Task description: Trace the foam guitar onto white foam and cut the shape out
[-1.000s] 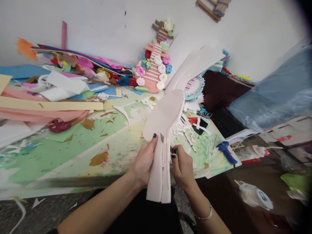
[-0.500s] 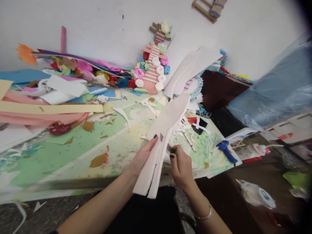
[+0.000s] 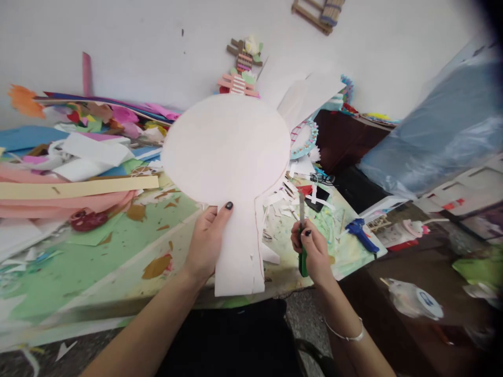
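A white foam board cutout (image 3: 228, 149), a large oval with a straight stem, faces me in the middle of the view. A drawn line runs down the right side of its stem, with small nicks near the bottom. My left hand (image 3: 206, 238) grips the stem just under the oval, thumb on the front; its fingertips are hidden behind. To the right of the stem, my right hand (image 3: 312, 248) is closed around a green-handled utility knife (image 3: 302, 262). Its blade points up and is apart from the board.
Coloured paper sheets and scraps (image 3: 94, 152) cover the table's left side. A blue glue gun (image 3: 361, 234) lies near the right corner. White offcuts (image 3: 281, 207) lie beyond the knife. A flower-decorated stick craft (image 3: 241, 65) leans on the wall. A plastic-wrapped blue bundle (image 3: 432, 131) stands right.
The cutout has turned from nearly edge-on to facing me, so its full oval shows. My right hand has moved right, drawing the knife away from the stem.
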{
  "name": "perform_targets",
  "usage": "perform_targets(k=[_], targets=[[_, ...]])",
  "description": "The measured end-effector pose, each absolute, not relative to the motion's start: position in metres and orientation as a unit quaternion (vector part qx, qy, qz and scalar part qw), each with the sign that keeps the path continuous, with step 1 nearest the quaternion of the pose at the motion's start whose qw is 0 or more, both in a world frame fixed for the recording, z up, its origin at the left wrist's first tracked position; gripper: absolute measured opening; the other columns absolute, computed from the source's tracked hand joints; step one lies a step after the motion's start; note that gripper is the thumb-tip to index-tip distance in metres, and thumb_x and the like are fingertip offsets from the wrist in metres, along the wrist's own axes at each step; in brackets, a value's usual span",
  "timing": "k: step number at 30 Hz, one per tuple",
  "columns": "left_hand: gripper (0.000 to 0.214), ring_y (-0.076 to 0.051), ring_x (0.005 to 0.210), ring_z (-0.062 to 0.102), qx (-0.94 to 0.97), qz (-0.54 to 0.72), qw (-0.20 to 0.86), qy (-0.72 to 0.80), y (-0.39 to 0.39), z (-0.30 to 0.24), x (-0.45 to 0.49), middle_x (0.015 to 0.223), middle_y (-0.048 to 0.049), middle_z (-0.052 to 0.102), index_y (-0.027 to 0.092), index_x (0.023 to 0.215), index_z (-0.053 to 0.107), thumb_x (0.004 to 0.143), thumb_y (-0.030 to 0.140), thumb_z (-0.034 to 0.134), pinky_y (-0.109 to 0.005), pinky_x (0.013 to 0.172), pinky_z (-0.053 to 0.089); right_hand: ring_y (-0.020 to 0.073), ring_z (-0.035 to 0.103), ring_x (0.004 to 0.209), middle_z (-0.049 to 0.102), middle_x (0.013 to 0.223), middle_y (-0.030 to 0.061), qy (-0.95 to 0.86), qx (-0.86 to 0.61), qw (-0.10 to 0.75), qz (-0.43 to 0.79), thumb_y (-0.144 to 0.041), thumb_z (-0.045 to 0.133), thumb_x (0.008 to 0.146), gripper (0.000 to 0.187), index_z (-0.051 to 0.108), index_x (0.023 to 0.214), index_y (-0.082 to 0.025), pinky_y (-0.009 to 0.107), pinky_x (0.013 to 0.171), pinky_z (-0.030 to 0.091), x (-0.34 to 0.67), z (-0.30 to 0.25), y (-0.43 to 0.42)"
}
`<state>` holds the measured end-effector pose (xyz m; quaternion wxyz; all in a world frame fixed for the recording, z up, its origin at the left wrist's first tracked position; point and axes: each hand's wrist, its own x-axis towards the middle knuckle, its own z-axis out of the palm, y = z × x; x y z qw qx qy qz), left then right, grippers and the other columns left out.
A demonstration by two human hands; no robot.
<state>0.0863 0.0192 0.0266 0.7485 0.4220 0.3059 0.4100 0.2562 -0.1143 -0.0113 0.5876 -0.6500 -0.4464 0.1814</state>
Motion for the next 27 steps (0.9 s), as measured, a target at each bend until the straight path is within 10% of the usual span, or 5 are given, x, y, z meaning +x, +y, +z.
perform_targets(k=[27], targets=[[0.029, -0.007, 0.041, 0.043, 0.494, 0.334, 0.742, 0.306, 0.0, 0.025, 0.08, 0.049, 0.003, 0.053, 0.016, 0.063, 0.057, 0.075, 0.041, 0.068, -0.017, 0.038, 0.033, 0.0095, 0.046, 0.048, 0.05, 0.058, -0.0019, -0.547, -0.556, 0.614, 0.12, -0.04, 0.039, 0.095, 0.036, 0.057, 0.072, -0.019, 0.026, 0.049, 0.036, 0.233, 0.018, -0.085]])
